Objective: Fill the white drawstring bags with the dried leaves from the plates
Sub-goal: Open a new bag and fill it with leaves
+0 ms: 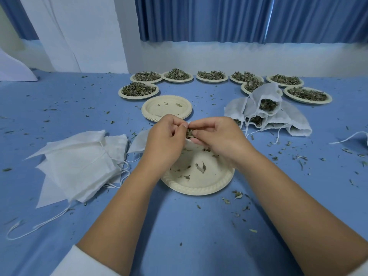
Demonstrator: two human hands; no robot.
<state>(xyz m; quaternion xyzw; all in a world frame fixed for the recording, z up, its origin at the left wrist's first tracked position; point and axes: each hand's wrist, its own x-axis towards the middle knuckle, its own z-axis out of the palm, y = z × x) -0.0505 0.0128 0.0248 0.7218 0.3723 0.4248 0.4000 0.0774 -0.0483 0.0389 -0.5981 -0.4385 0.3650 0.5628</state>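
Left hand has its fingers curled, pinching 1 edge of the mouth of a white drawstring bag. Right hand is curled too, thumb and fingers pinched at the opposite edge. The dried leaves show in the gap between both sets of fingertips. Can't tell if the right hand grips cloth only or leaves as well.

The bag is held up above the near plate, which carries only a few scraps. Most of the bag is hidden behind the hands. Empty bags lie in a pile to the left. Filled bags are heaped to the right, mouths not drawn closed. The empty plate stack sits just beyond the hands, with 8 full plates further back.

Risks:
- The mouth is narrow and the cloth limp, so a loosened pinch could let it fold and tip leaves out.
- Overstuffing could push bits over the rim. Stray bits already litter the bench.
- Drifting off the plate means spill lands on the bench, not the plate.
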